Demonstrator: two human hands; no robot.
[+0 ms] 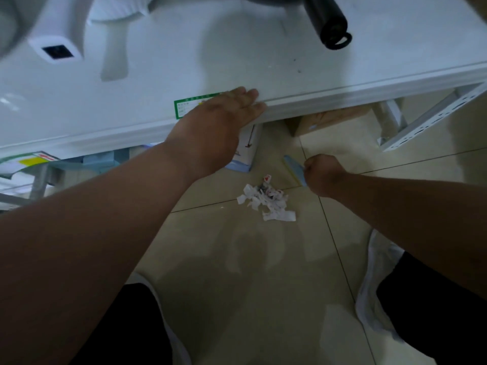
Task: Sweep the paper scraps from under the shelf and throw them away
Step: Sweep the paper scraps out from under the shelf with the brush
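A small heap of torn white paper scraps (267, 202) with red and dark print lies on the beige tiled floor, just in front of the white shelf (329, 97). My right hand (322, 175) is closed on a small blue brush (293, 167), which is held just above and to the right of the heap. My left hand (221, 119) rests flat, fingers together, on the shelf's front edge, partly covering a green-framed label (184, 108).
A white and blue box (246, 151) and a brown carton (326, 119) stand under the shelf. A perforated white metal upright (432, 119) is at the right. On the shelf lie a black cylinder (328, 21) and white appliance parts (58, 50). My knees frame open floor below.
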